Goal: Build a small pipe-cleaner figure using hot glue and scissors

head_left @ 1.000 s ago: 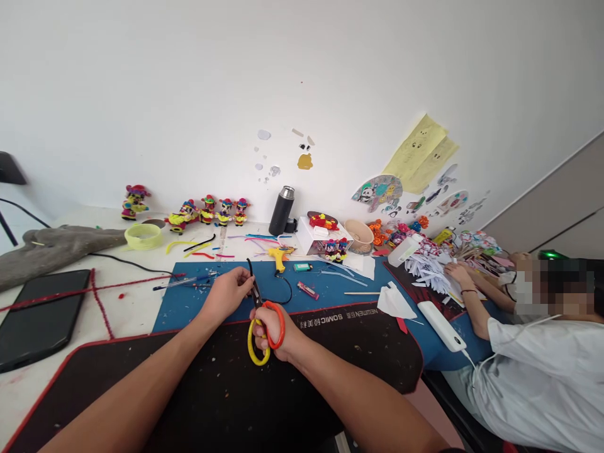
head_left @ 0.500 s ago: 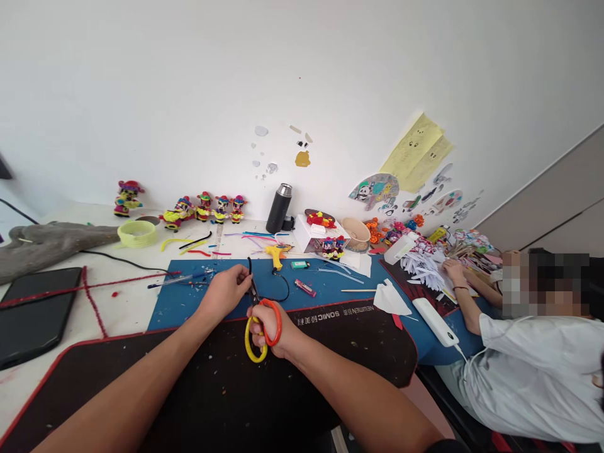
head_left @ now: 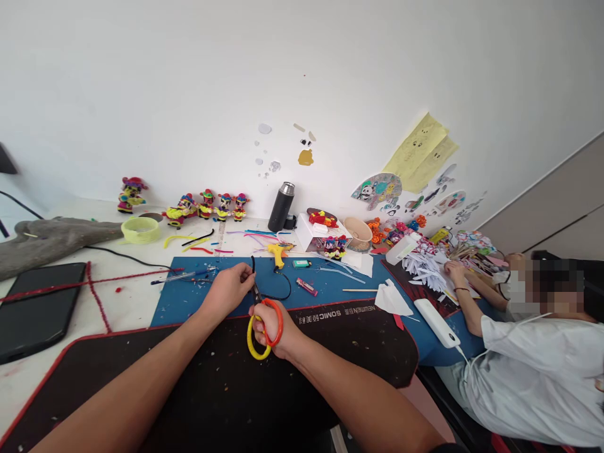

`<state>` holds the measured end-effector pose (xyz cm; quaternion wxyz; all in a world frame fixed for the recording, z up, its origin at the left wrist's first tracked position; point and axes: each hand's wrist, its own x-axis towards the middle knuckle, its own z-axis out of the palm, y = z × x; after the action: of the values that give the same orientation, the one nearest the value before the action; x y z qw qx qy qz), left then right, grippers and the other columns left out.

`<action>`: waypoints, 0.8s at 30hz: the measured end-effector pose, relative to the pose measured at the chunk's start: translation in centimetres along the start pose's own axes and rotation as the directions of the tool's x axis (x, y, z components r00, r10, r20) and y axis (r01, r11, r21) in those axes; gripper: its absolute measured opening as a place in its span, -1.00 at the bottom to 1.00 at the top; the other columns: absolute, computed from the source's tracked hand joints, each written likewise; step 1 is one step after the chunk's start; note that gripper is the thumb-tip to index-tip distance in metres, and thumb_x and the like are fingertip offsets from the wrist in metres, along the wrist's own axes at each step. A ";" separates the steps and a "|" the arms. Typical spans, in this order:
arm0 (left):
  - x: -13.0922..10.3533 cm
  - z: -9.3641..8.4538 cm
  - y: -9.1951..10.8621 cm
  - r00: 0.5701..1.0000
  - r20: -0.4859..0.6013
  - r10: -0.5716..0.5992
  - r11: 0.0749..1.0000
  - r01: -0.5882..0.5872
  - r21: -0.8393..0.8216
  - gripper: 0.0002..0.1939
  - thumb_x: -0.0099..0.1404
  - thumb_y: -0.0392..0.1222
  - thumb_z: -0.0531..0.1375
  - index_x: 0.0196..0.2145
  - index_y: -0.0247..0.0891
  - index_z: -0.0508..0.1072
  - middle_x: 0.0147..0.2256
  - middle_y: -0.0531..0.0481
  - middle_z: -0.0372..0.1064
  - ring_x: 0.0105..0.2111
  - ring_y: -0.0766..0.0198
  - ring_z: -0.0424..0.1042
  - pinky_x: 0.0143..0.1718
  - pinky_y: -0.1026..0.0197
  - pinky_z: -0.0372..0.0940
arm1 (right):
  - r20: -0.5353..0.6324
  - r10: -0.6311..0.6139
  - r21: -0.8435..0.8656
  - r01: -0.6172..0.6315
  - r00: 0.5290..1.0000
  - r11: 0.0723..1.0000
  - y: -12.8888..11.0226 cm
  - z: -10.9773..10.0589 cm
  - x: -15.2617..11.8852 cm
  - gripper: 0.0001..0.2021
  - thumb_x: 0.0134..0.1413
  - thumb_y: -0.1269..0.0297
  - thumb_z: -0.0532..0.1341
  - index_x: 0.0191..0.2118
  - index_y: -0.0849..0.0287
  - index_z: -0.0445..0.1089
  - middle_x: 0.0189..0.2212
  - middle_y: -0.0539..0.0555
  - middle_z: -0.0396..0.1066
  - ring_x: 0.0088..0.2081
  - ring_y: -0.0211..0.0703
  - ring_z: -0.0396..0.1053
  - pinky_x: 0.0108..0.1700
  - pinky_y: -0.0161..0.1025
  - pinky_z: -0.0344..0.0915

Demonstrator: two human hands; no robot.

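Since the earlier frame we see little change: our right hand [head_left: 274, 327] still grips the scissors [head_left: 262, 318], orange and yellow loops, dark blades pointing to 12 o'clock. Our left hand [head_left: 229, 290] stays pinched on a black pipe cleaner [head_left: 278, 290] at the blades, over the blue mat [head_left: 189, 302] on the counter [head_left: 127, 308].

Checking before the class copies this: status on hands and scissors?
Right hand gripping scissors. Left hand pinching black pipe cleaner at the blades. Nothing in the way.
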<state>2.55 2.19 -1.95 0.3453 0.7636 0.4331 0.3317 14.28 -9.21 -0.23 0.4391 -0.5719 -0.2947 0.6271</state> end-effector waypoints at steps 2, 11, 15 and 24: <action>-0.1 -0.1 0.3 1.000 0.004 -0.009 1.000 0.009 -0.012 -0.72 0.27 0.13 0.07 -0.38 -0.11 0.36 -0.44 -0.06 0.57 -0.42 0.05 0.56 -0.35 0.14 0.32 | 0.014 -0.009 0.007 0.009 1.000 1.000 -0.1 -0.2 -0.1 -0.88 -0.05 0.26 0.19 -0.34 0.15 0.31 -0.75 -0.22 0.13 -0.77 -0.40 -0.01 -0.67 -0.39 -0.14; -0.3 -4.9 1.0 0.990 -0.122 -0.066 0.996 0.073 0.057 -0.67 0.29 0.18 0.10 -0.32 -0.12 0.43 -0.39 -0.02 0.57 -0.39 0.08 0.50 -0.32 0.16 0.26 | 0.091 -0.176 -0.051 0.181 0.980 0.982 1.4 -0.2 -2.0 -0.77 0.04 0.17 0.19 -0.18 0.13 0.35 -0.73 -0.24 0.19 -0.81 -0.33 0.07 -0.73 -0.40 -0.02; 0.3 -7.6 -0.8 0.987 -0.057 -0.148 0.965 0.157 0.212 -0.65 0.24 0.18 0.10 -0.39 -0.12 0.46 -0.44 0.00 0.56 -0.41 0.07 0.47 -0.36 0.16 0.23 | 0.157 -0.167 -0.140 0.190 0.973 0.972 1.7 -0.2 -2.5 -0.77 0.16 0.14 0.22 -0.14 0.14 0.39 -0.71 -0.24 0.22 -0.80 -0.32 0.13 -0.73 -0.41 0.08; 0.1 -9.1 -4.0 0.985 0.029 -0.170 0.933 0.152 0.326 -0.70 -0.03 0.20 0.25 -0.63 -0.06 0.48 -0.62 0.05 0.49 -0.58 0.08 0.46 -0.53 0.17 0.18 | 0.331 -0.011 -0.335 0.128 0.944 0.933 -1.1 -1.9 -2.5 -0.69 0.27 -0.04 0.28 -0.20 0.13 0.37 -0.66 -0.19 0.26 -0.73 -0.33 0.20 -0.64 -0.40 0.11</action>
<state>-6.46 6.00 -0.31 0.2539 0.7808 0.5326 0.2055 16.32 -11.16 1.51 0.2976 -0.5196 -0.4904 0.6332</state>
